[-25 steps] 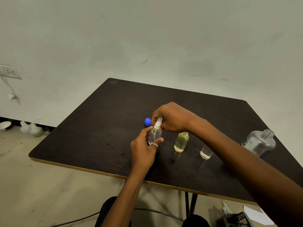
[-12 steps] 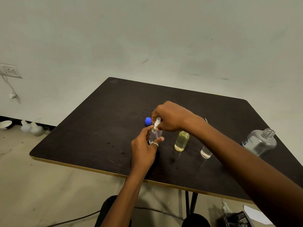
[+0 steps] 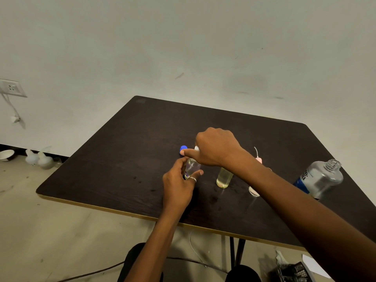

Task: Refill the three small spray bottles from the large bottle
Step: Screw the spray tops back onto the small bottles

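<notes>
My left hand grips a small clear spray bottle standing on the dark table. My right hand is closed over its white spray top. To the right stands a second small bottle holding yellowish liquid, with no top on it. A third small bottle is mostly hidden behind my right forearm. A pink spray head with a thin tube shows just above that forearm. The large clear bottle, uncapped, stands at the right edge. A blue cap lies behind the held bottle.
The table's near edge runs in front of my knees. On the floor at the left lie white containers and a bowl. A wall socket is at the left. A cable and dark items lie under the table.
My right hand has turned on the white spray top, its forefinger now pointing left, and it covers more of the top. The left hand keeps its hold on the bottle.
</notes>
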`<state>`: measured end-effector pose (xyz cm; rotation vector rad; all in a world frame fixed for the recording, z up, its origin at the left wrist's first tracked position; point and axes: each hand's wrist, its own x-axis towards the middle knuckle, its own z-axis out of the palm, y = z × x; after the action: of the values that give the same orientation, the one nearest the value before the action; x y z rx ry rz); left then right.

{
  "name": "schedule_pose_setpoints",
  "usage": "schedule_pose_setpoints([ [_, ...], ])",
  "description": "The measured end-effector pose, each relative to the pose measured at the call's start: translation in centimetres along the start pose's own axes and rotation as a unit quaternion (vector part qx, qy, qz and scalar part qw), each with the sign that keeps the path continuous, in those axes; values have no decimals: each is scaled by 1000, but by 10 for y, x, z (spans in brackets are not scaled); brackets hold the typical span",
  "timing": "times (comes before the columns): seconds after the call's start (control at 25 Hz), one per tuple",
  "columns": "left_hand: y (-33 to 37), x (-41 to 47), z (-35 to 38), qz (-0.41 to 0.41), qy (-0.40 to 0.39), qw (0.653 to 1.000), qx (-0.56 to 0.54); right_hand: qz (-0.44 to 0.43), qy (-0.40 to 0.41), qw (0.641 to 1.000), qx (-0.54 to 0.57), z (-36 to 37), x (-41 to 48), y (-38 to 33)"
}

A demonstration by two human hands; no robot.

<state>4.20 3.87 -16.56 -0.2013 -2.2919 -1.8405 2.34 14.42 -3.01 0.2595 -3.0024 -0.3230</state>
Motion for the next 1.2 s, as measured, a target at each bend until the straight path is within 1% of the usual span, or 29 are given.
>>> schedule_pose_setpoints([
  [0.12, 1, 0, 0, -7, -5, 1000, -8, -8, 1, 999, 39, -3, 1, 6],
  [0.24, 1, 0, 0, -9, -1, 1000, -4, -93, -43, 989, 107, -12, 3, 15],
  [0.32, 0, 1, 0, -12, -7, 1000, -5, -158, -72, 978, 114, -18, 4, 18],
  [0.44, 0, 1, 0, -16, -11, 1000, -11, -190, -70, 974, 98, -18, 5, 16],
  [0.56, 1, 0, 0, -13, -7, 1000, -17, -176, -52, 978, 96, -11, 7, 15],
  [0.72, 1, 0, -1, -13, -7, 1000, -5, -126, -48, 987, 89, -3, 9, 12],
  [0.88, 1, 0, 0, -9, -3, 1000, 1, -85, -14, 996, -3, 0, 5, 8],
  [1.0, 1, 1, 0, -6, 1, 1000, 13, -63, 0, 997, -38, 0, 1, 6],
  [1.12, 2, 0, -1, -8, -1, 1000, 7, -51, 14, 998, -21, -1, 1, 6],
  [1.2, 3, 0, 0, -11, -2, 1000, -1, -76, -6, 997, 22, -4, 2, 12],
])
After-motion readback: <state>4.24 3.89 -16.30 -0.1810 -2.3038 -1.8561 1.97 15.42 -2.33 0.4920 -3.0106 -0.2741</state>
